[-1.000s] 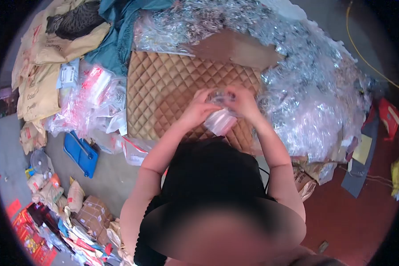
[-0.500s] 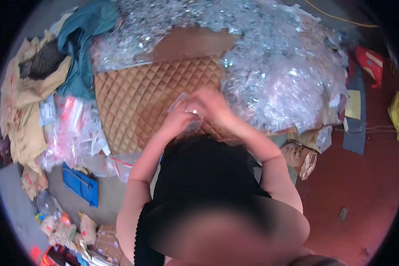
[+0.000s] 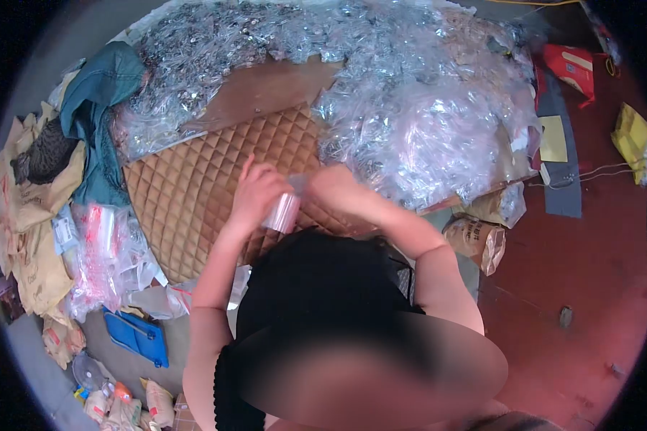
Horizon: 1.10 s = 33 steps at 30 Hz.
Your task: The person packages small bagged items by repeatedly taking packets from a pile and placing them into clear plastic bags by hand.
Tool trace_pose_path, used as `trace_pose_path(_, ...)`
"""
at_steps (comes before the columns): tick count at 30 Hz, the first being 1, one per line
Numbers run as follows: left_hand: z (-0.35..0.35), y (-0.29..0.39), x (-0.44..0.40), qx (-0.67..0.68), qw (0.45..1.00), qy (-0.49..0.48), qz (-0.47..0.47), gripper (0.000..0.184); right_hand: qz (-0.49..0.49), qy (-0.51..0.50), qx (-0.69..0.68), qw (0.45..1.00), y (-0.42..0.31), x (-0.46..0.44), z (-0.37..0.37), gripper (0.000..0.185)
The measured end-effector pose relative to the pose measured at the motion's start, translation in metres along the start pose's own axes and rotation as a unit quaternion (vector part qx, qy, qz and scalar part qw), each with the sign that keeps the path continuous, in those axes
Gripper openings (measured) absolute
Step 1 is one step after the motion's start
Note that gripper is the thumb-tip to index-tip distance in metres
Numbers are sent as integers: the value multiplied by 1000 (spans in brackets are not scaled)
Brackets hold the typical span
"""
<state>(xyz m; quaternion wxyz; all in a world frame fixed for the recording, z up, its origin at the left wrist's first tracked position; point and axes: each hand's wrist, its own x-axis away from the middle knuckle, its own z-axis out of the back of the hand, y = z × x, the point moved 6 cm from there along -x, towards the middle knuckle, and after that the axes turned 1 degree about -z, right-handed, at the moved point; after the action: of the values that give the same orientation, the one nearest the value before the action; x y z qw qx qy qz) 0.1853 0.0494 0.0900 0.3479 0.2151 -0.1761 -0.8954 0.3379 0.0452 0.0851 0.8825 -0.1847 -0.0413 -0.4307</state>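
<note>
In the head view, my left hand grips a small clear plastic bag, perhaps a stack of them, that hangs down toward my body. One of its fingers sticks up, apart from the others. Just to the right, my right hand is closed at the upper edge of the plastic, its fingertips smeared and partly hidden. Both hands are above a brown quilted mat on the work surface. A large heap of clear, shiny plastic packets lies beyond and to the right of the mat.
Left of the mat are a teal cloth, brown paper sacks and clear bags with red strips. A blue folding stool stands on the floor at lower left. A red bag and a yellow bag lie right.
My hands have drawn apart sideways, the left going left and slightly down. The plastic bag now shows more plainly between them. The whole view has shifted a little.
</note>
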Motion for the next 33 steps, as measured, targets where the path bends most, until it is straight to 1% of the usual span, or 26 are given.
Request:
trace_pose_path(1, 7, -2, -8, -12, 998, 68, -10, 27, -50, -45, 19, 998, 12, -7, 8, 11)
trace_pose_path(2, 4, 3, -9, -15, 997, 69, -1, 27, -36, 59, -17, 997, 25, -6, 35, 14)
trace_pose_path(4, 6, -12, 0, 68, 968, 154, 186, 50, -41, 240, -145, 959, 80, 13, 86, 19)
trace_pose_path(5, -24, -29, 21, 63, 983, 55, 163, 66, -144, 267, -298, 905, 114, 31, 107, 18)
trace_pose_path(6, -45, -32, 37, 53, 990, 16, 127, 67, -179, 344, -260, 885, 150, 45, 124, 18)
trace_pose_path(7, -65, -30, 54, 44, 995, -23, 90, 67, -160, 410, -297, 847, 170, 67, 148, 17)
trace_pose_path(8, -90, -35, 78, 38, 988, -100, 111, 66, -195, 462, -239, 831, 207, 86, 154, 18)
trace_pose_path(9, -111, -39, 103, 34, 975, -178, 132, 64, -213, 496, -255, 802, 236, 101, 155, 18)
trace_pose_path(10, -118, -42, 118, 34, 974, -176, 136, 64, -233, 530, -271, 769, 262, 114, 153, 18)
trace_pose_path(11, -125, -46, 133, 38, 968, -188, 163, 61, -231, 527, -272, 771, 285, 120, 144, 18)
trace_pose_path(12, -130, -50, 145, 44, 960, -199, 190, 58, -285, 501, -245, 780, 310, 126, 127, 17)
trace_pose_path(15, -133, -55, 164, 40, 971, -164, 168, 56, -387, 392, -110, 827, 401, 136, 31, 16)
trace_pose_path(16, -136, -54, 167, 46, 972, -156, 168, 56, -508, 227, 91, 826, 415, 134, 9, 20)
trace_pose_path(17, -137, -58, 165, 51, 971, -145, 180, 56, -523, 224, 61, 820, 374, 123, 29, 19)
trace_pose_path(18, -134, -63, 160, 53, 970, -135, 197, 56, -550, 159, 130, 810, 376, 112, 32, 29)
trace_pose_path(20, -110, -56, 139, 63, 964, -117, 230, 54, -536, 236, 244, 773, 350, 68, 72, 42)
trace_pose_path(22, -93, -59, 121, 40, 967, -48, 247, 57, -375, 338, 182, 844, 340, 5, 100, 49)
trace_pose_path(24, -101, -72, 115, 35, 960, -71, 269, 58, -196, 324, 150, 913, 322, -77, 113, 52)
trace_pose_path(26, -108, -84, 114, 32, 953, -75, 291, 60, -125, 260, 152, 945, 316, -152, 114, 59)
trace_pose_path(27, -107, -91, 113, 34, 952, -63, 299, 61, -87, 284, 155, 942, 342, -190, 98, 60)
trace_pose_path(28, -99, -97, 106, 81, 919, -107, 370, 61, -50, 306, 154, 938, 374, -219, 75, 62)
trace_pose_path(29, -92, -101, 102, 132, 877, -146, 438, 62, -108, 284, 97, 948, 396, -238, 59, 57)
trace_pose_path(30, -88, -108, 103, 121, 896, -83, 420, 61, -169, 260, 48, 949, 407, -256, 53, 53)
trace_pose_path(31, -83, -113, 104, 106, 914, -16, 391, 62, -247, 212, 92, 941, 397, -264, 62, 53)
trace_pose_path(32, -81, -118, 108, 105, 910, -18, 401, 62, -323, 163, 141, 921, 385, -261, 70, 54)
trace_pose_path(33, -79, -119, 108, 82, 917, -21, 391, 66, -318, 158, 138, 925, 384, -260, 66, 54)
